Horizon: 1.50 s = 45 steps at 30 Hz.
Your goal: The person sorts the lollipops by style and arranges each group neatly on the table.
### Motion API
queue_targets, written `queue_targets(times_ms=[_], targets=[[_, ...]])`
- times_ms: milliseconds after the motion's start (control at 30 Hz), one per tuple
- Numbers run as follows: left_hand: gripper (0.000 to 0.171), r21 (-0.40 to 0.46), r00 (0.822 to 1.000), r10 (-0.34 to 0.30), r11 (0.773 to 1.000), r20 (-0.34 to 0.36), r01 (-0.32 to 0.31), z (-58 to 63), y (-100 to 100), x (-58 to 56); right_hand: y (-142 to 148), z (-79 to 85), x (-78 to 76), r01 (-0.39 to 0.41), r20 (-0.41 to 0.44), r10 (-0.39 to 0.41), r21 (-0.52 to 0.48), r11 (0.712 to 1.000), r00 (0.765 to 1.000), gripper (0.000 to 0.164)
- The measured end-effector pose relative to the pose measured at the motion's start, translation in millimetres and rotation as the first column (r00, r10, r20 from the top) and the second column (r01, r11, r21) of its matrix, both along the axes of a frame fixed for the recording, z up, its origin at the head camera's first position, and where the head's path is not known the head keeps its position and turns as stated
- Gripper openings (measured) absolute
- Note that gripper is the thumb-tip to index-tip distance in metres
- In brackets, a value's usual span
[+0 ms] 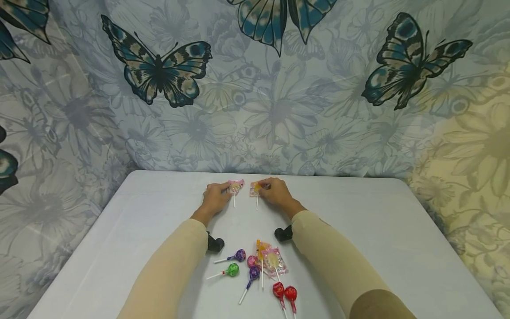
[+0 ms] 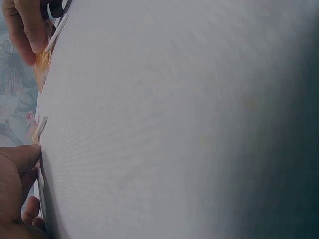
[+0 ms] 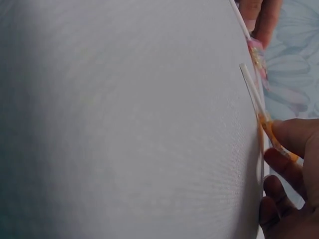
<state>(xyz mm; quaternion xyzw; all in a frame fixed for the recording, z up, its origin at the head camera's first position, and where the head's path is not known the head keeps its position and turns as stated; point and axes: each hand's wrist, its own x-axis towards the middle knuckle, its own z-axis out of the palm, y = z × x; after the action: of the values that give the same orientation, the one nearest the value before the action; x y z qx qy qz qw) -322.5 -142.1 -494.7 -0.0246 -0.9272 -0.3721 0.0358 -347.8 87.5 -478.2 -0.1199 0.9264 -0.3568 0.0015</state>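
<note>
Near the table's far edge, my left hand [image 1: 215, 198] pinches a flat lollipop in a clear and pink wrapper [image 1: 237, 186], its white stick pointing back toward me. Just to the right, my right hand [image 1: 277, 192] pinches a flat lollipop in an orange wrapper [image 1: 253, 190], with a small gap between the two sweets. In the right wrist view, thumb and index finger hold the orange-wrapped lollipop [image 3: 268, 128] by its edge. The left wrist view shows the left thumb against the pink-wrapped lollipop [image 2: 36, 133], which the fingers partly hide.
Closer to me on the white table [image 1: 350, 208] lie a green lollipop [image 1: 233, 270], purple ones [image 1: 240, 255], red ones [image 1: 291, 293], a pink one [image 1: 252, 261], and flat wrapped ones in orange [image 1: 260, 248] and pink [image 1: 274, 259]. A butterfly-patterned wall covering [image 1: 279, 110] stands behind.
</note>
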Motion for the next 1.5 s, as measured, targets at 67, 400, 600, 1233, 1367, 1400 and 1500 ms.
queue_targets(times_ms=[67,400,600,1233,1367,1400,1500], targets=[[0.045,-0.003,1.0,-0.003,1.0,-0.001,0.003,1.0,-0.2,0.3,-0.2,-1.1,-1.2,-0.004,-0.018,0.004,0.024,1.0,1.0,0.03],[0.046,0.024,1.0,0.008,1.0,0.006,-0.008,3.6,0.2,3.4,-0.3,-1.5,-1.4,-0.027,-0.071,0.033,0.084,0.996,0.997,0.029],[0.045,0.028,1.0,0.002,1.0,-0.009,-0.002,5.0,1.2,4.3,4.1,4.9,2.7,-0.032,-0.069,0.036,0.067,0.997,0.997,0.026],[0.046,0.016,0.999,0.017,1.0,0.043,-0.018,4.2,2.6,5.8,30.5,65.2,29.4,-0.135,-0.211,0.132,0.0,0.991,0.969,0.031],[0.046,0.028,0.999,0.013,1.0,0.033,-0.014,4.3,2.6,5.8,37.3,80.3,43.1,-0.162,-0.265,0.147,-0.037,0.986,0.953,0.03],[0.046,0.03,1.0,0.011,0.999,0.028,-0.012,4.4,2.5,6.0,38.9,83.4,46.8,-0.167,-0.279,0.149,-0.041,0.985,0.949,0.03],[0.045,0.036,1.0,0.012,0.999,0.022,-0.013,5.2,1.8,6.4,43.3,91.1,58.2,-0.184,-0.341,0.158,-0.045,0.982,0.927,0.03]])
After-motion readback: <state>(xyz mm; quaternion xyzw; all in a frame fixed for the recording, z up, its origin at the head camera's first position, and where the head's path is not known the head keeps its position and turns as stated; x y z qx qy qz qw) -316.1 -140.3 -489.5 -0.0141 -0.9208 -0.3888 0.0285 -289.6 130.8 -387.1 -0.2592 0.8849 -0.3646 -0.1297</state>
